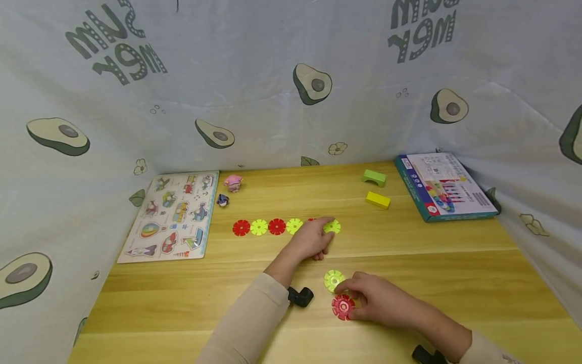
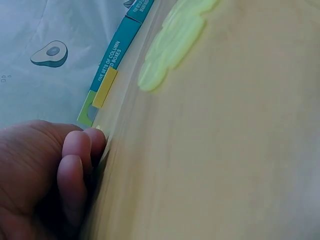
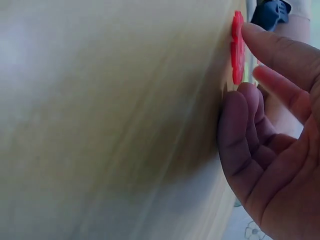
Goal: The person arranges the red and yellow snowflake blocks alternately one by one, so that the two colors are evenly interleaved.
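A row of flat, notched plastic discs, alternating red (image 1: 277, 227) and yellow-green, lies across the table. My left hand (image 1: 310, 240) reaches over the row, partly covering a red disc. Its index finger and thumb hold the edges of the yellow-green disc (image 1: 335, 227) at the right end; the other fingers curl under. Nearer me, my right hand (image 1: 384, 299) pinches a red snowflake disc (image 1: 343, 308) between thumb and index finger. Just above that lies another yellow-green disc (image 1: 333, 279), close to the index fingertip. In the right wrist view the red disc (image 3: 237, 50) appears edge-on.
A picture puzzle board (image 1: 170, 217) lies left, beside a pink figurine (image 1: 233, 183) and a small dark one (image 1: 223, 200). At the back right are a green arch block (image 1: 375, 177), a yellow block (image 1: 378, 199) and a boxed game (image 1: 447, 187). An avocado-print cloth (image 1: 268, 101) hangs behind.
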The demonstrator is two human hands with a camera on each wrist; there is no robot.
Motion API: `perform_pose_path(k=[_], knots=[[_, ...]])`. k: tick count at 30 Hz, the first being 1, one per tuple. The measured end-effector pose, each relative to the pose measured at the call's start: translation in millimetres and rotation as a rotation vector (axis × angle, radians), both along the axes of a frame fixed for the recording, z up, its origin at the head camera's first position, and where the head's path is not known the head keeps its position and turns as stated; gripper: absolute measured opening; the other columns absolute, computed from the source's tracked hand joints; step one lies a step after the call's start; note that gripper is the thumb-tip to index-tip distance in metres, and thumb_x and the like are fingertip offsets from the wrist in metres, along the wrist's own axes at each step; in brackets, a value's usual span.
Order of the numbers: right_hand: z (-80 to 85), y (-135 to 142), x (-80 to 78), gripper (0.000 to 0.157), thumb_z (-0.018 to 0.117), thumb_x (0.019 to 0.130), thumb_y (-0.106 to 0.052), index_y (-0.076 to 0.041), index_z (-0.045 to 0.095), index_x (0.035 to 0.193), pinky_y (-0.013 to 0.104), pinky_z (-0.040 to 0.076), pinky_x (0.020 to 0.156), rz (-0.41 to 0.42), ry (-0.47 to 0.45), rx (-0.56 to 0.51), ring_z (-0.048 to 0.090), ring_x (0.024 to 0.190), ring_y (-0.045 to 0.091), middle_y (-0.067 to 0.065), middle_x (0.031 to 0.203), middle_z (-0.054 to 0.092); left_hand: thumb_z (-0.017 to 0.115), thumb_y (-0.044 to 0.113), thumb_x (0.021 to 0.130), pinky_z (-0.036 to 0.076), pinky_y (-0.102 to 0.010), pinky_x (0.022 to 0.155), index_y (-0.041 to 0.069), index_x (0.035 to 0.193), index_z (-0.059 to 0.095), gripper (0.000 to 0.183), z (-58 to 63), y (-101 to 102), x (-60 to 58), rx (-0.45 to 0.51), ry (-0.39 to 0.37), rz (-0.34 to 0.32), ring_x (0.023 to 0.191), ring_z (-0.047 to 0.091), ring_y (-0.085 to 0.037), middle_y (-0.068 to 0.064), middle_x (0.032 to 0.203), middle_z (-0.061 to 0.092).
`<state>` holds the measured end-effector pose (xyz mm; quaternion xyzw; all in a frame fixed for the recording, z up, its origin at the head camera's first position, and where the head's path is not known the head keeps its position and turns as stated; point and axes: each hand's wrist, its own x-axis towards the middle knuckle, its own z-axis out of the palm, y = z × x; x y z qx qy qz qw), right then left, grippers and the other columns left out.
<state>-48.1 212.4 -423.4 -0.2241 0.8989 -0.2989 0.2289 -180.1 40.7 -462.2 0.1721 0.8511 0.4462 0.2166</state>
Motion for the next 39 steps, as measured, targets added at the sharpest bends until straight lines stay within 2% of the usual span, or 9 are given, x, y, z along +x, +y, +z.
perform_pose_path(k=[6,10,14,19,22,27,30,33,39], knots=[[1.1,-3,0.5,0.038,0.074,0.078,-0.030,-0.033,0.064,0.115,0.020,0.041,0.057,0.075,0.009,0.047,0.045,0.069,0.005,-0.012,0.088,0.047,0.056,0.023,0.094,0.049,-0.030,0.037,0.024,0.138,0.043,0.046,-1.6,1,-1.0,-0.007,0.000,0.020,0.035,0.053,-0.015,-0.003,0.049,0.057],[2.4,-3,-1.6,0.035,0.077,0.075,-0.034,-0.033,0.064,0.108,0.020,0.042,0.060,0.063,-0.027,0.054,0.047,0.073,0.006,-0.011,0.089,0.046,0.056,0.023,0.093,0.049,-0.030,0.037,0.024,0.137,0.044,0.046,-1.4,2,-0.5,-0.006,-0.007,0.026,0.036,0.053,-0.015,-0.003,0.049,0.058],[2.2,-3,-2.7,0.033,0.078,0.072,-0.037,-0.032,0.058,0.098,0.021,0.043,0.061,0.048,-0.017,0.045,0.047,0.074,0.006,-0.011,0.086,0.046,0.057,0.023,0.093,0.049,-0.030,0.037,0.024,0.137,0.044,0.046,-1.1,3,0.1,0.005,-0.012,0.029,0.036,0.053,-0.016,-0.003,0.049,0.058],[1.7,2,-6.9,0.020,0.072,0.079,-0.034,-0.029,0.056,0.089,0.022,0.043,0.054,0.019,-0.037,-0.054,0.048,0.065,0.006,-0.010,0.073,0.051,0.057,0.022,0.093,0.049,-0.030,0.037,0.023,0.137,0.045,0.046,-0.1,2,0.8,0.020,-0.015,0.027,0.036,0.054,-0.017,-0.004,0.050,0.058],[1.2,6,-14.9,0.016,0.069,0.083,-0.033,-0.025,0.058,0.091,0.025,0.048,0.052,-0.072,-0.125,-0.164,0.052,0.060,0.010,-0.004,0.073,0.054,0.057,0.022,0.093,0.049,-0.030,0.037,0.023,0.137,0.045,0.046,-0.4,1,0.4,0.020,-0.018,0.028,0.036,0.054,-0.016,-0.004,0.050,0.058],[-1.2,12,-40.2,0.028,0.070,0.082,-0.027,-0.013,0.057,0.102,0.036,0.055,0.054,-0.339,-0.191,-0.347,0.060,0.059,0.023,0.011,0.081,0.054,0.057,0.024,0.093,0.049,-0.030,0.038,0.024,0.137,0.044,0.046,-1.5,0,-0.5,0.003,-0.024,0.033,0.037,0.054,-0.016,-0.003,0.051,0.058],[-3.1,19,-62.2,0.032,0.071,0.082,-0.025,-0.010,0.056,0.107,0.035,0.055,0.058,-0.492,-0.151,-0.359,0.062,0.063,0.025,0.015,0.084,0.054,0.058,0.023,0.092,0.049,-0.030,0.038,0.024,0.136,0.045,0.046,-1.5,0,-0.9,0.002,-0.024,0.038,0.036,0.054,-0.016,-0.003,0.051,0.059],[-6.6,26,-84.3,0.034,0.070,0.083,-0.023,-0.009,0.055,0.111,0.033,0.056,0.061,-0.593,-0.120,-0.326,0.063,0.065,0.024,0.015,0.086,0.055,0.058,0.023,0.092,0.049,-0.031,0.038,0.023,0.136,0.046,0.045,-1.4,0,-1.0,0.008,-0.027,0.042,0.036,0.054,-0.016,-0.004,0.051,0.059],[-11.6,38,-112.6,0.035,0.067,0.086,-0.023,-0.007,0.051,0.114,0.029,0.055,0.063,-0.658,-0.091,-0.243,0.062,0.066,0.023,0.015,0.086,0.057,0.059,0.022,0.092,0.049,-0.031,0.038,0.024,0.136,0.046,0.046,-2.0,1,0.2,0.012,-0.034,0.043,0.035,0.053,-0.016,-0.004,0.050,0.058]])
